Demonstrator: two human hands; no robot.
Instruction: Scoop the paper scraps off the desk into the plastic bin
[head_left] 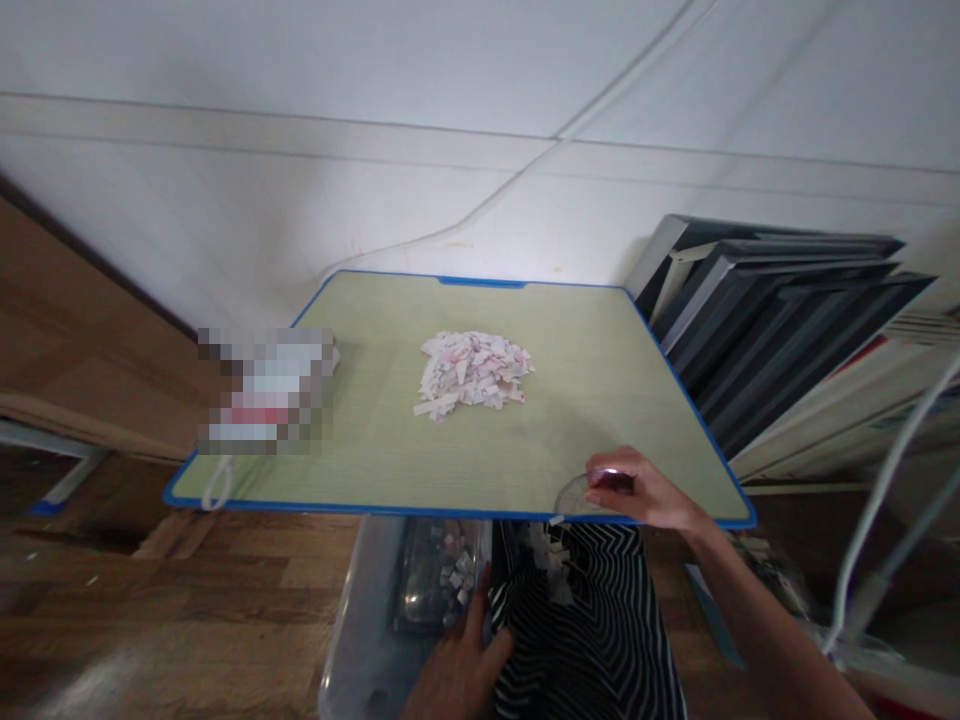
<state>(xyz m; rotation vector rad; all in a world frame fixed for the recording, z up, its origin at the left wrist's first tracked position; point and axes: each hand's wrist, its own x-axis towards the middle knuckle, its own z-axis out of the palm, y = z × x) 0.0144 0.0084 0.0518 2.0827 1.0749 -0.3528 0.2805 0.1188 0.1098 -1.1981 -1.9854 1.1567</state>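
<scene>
A heap of torn pinkish-white paper scraps [476, 368] lies at the middle of the pale green tabletop [360, 420]. At the near edge, my right hand [634, 487] is closed on a clear, curved piece [571, 494] that I cannot name exactly. A small white scrap [556, 520] is by its lower edge. Below the table, my left hand [463, 662] has its index finger and thumb apart. It rests beside a translucent plastic bin [352, 640]. Inside that bin is a dark, shiny tray [420, 600] with several paper bits. More scraps [555, 565] lie on striped black-and-white cloth [600, 620].
A blurred-out package [274, 395] with a white loop [218, 484] sits at the table's left. Dark flat panels [780, 320] lean against the wall on the right. A cardboard box [90, 340] stands left, and a white cable [480, 205] runs along the wall.
</scene>
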